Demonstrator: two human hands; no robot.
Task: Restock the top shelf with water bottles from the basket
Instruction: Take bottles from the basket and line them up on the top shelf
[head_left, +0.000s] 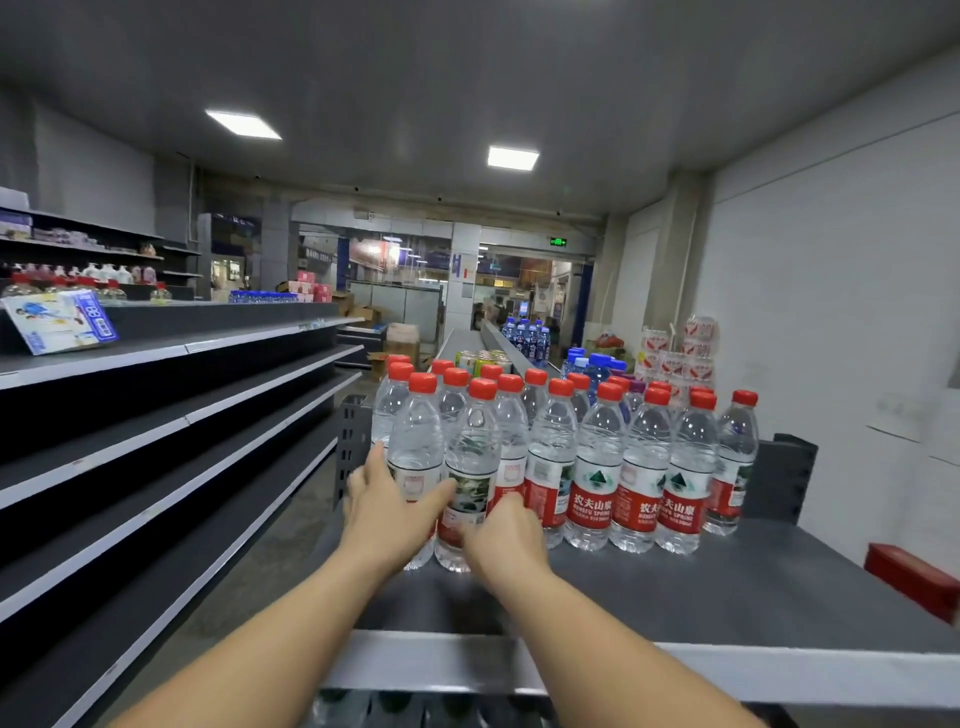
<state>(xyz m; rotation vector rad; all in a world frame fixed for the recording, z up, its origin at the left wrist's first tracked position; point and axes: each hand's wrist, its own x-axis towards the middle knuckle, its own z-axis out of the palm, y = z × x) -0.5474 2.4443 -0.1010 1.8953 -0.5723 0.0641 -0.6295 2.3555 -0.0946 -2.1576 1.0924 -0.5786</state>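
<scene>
Several clear water bottles with red caps and red labels stand in rows on the dark grey top shelf (727, 587). My left hand (387, 506) wraps around the front-left bottle (415, 441), its thumb reaching across to the neighbouring bottle (472, 457). My right hand (506, 538) grips the lower part of that neighbouring bottle, which stands upright on the shelf. Both bottles sit at the front left of the group. No basket is visible.
Long dark shelves (171, 395) run along the left across an aisle, with a blue-and-white package (60, 319) on top. A red box (909, 574) lies at the shelf's right edge. Blue-capped bottles (592, 366) and cans stand further back. A white wall is on the right.
</scene>
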